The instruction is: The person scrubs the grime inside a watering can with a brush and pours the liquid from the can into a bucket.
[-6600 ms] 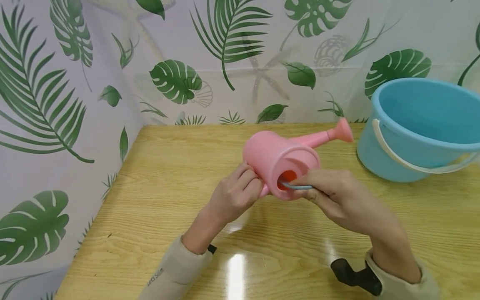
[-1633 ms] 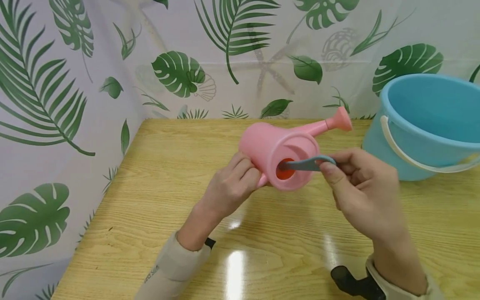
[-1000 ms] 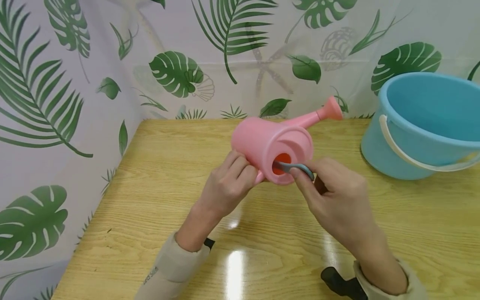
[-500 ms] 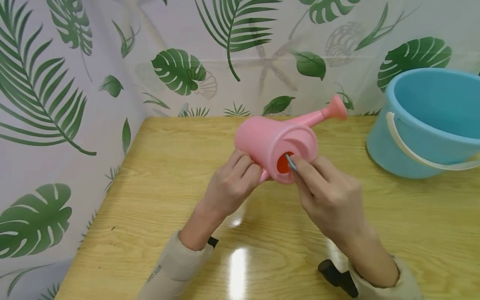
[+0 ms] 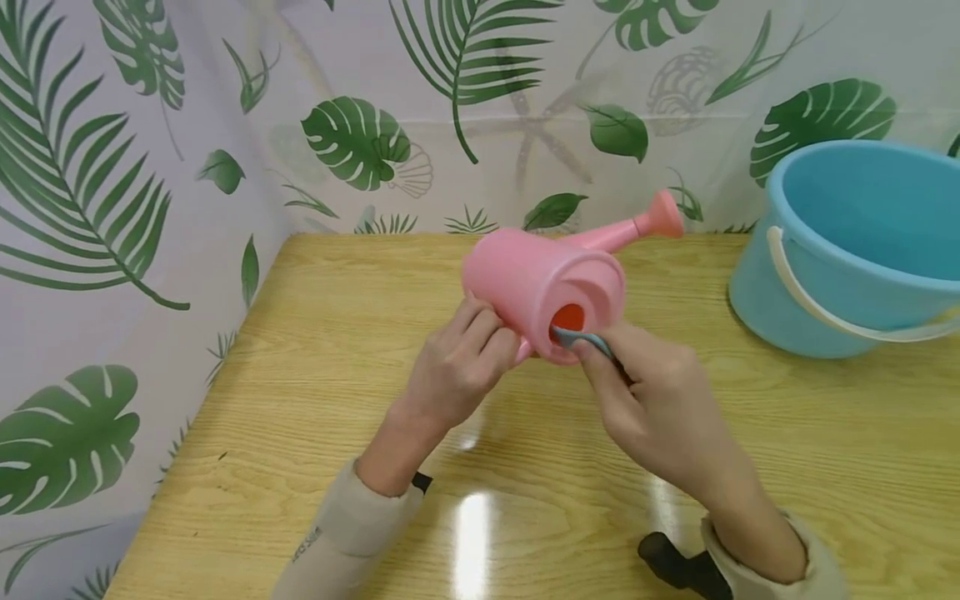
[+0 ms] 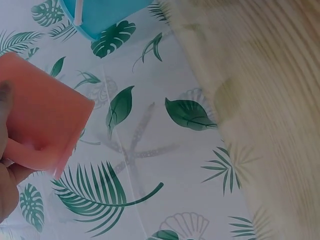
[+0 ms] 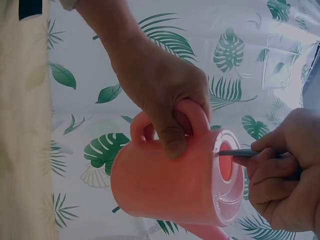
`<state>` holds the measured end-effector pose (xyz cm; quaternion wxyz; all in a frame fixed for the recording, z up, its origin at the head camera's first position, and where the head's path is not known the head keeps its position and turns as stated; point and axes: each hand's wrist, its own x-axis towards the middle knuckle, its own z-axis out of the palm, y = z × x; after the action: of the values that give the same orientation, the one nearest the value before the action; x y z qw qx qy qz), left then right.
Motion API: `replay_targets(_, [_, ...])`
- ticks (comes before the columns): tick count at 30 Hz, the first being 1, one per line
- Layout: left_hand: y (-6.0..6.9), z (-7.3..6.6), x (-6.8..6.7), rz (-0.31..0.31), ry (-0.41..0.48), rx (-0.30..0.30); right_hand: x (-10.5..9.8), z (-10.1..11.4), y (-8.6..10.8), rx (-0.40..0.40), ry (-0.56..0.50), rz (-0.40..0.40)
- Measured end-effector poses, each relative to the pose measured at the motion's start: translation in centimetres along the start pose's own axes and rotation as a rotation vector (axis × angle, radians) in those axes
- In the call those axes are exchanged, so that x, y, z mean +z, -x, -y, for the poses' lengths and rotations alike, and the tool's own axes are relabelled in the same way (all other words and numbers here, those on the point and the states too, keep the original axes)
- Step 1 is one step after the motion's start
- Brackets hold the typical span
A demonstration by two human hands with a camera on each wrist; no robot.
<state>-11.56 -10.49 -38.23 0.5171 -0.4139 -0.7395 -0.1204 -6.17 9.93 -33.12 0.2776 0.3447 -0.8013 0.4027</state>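
Pink watering can (image 5: 502, 271) held over table (image 5: 300, 400), tipped on side, opening (image 5: 567, 317) facing person. Left hand (image 5: 456, 364): grip closed round can's handle (image 7: 198, 117). Right hand (image 5: 663, 404): grip closed, pinching thin grey-blue tool (image 5: 572, 336) just before can; tip of tool goes inside opening. Inside can I see red colour; other contents cannot tell. Right of can, well apart, stands blue bucket (image 5: 757, 292); its bottom is hidden from me.
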Motion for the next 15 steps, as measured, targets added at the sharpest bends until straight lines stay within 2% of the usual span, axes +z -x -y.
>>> replay_targets(4, [0.0,-0.7,0.1,-0.010,0.042,-0.073,-0.3,0.4,0.0,0.196,-0.186,-0.049])
replay_targets(7, [0.0,-1.1,0.3,0.008,0.074,-0.115,-0.7,0.6,0.0,0.295,-0.310,-0.105])
replay_targets(9, [-0.1,-1.2,0.3,0.028,0.086,-0.136,-1.0,0.5,0.0,0.317,-0.392,-0.144])
replay_targets(11, [-0.1,-1.3,0.3,0.047,0.088,-0.147,-1.3,0.4,0.0,0.317,-0.423,-0.157])
replay_targets(15, [-0.3,-1.5,0.0,0.056,0.102,-0.114,-1.4,0.1,0.0,0.312,-0.348,-0.096])
